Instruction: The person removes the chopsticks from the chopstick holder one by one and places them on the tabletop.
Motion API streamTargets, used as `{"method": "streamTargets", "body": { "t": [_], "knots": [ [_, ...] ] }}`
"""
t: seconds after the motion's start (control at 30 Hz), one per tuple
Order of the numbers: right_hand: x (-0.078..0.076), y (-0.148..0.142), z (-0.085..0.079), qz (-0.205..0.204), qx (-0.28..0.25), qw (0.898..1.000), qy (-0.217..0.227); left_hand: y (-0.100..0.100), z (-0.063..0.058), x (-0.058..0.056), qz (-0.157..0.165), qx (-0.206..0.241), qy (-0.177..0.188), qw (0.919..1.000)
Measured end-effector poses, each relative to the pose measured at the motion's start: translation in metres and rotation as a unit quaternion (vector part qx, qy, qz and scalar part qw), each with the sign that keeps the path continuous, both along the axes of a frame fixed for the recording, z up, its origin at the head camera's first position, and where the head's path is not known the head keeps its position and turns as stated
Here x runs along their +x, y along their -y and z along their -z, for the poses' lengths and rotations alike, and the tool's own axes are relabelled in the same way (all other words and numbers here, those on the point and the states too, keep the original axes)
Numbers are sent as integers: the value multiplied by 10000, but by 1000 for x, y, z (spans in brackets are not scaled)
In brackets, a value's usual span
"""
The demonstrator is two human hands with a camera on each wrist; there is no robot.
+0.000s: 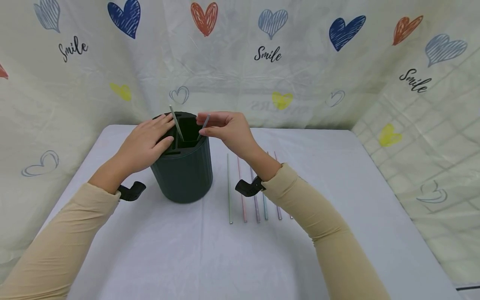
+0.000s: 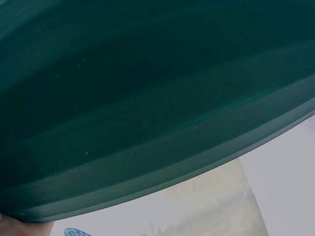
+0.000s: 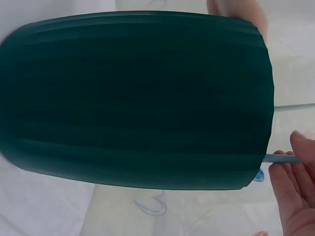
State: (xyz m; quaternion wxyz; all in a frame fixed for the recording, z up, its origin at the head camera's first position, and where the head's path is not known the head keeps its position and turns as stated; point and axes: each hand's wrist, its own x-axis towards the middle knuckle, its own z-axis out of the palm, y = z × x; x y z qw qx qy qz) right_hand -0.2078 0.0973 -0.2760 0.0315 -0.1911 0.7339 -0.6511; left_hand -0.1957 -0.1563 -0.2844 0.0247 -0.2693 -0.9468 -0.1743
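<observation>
A dark green ribbed utensil holder (image 1: 183, 177) with a divided top stands upright on the table. My left hand (image 1: 148, 139) rests on its top left part, fingers spread over the rim. At the holder's right side, my right hand (image 1: 228, 129) pinches a light blue-grey straw (image 3: 280, 158) between thumb and fingers. The straw's lower end is inside the holder, hidden by its wall. Another pale straw (image 1: 176, 123) leans in the same open compartment, close to the left hand. In the left wrist view, the holder's side (image 2: 147, 108) fills most of the picture.
Several thin coloured straws lie side by side right of the holder, partly under my right forearm; a green straw (image 1: 230, 189) is leftmost. A white cloth covers the table (image 1: 225, 258). Behind hangs a curtain (image 1: 232, 71) with printed hearts.
</observation>
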Motion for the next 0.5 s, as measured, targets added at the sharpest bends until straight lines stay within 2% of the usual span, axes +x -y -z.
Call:
{"method": "streamTargets", "body": {
  "t": [0.1, 0.27, 0.5],
  "knots": [
    [-1, 2, 0, 36, -168, 9998, -27, 0, 0, 0, -1, -16, 8, 10000],
    [-1, 2, -5, 78, -746, 9971, -125, -1, 0, 0, -11, -46, 15, 10000],
    [7, -9, -26, 317, -1252, 9893, -676, 0, 1, 0, -5, -68, 10, 10000]
  ]
}}
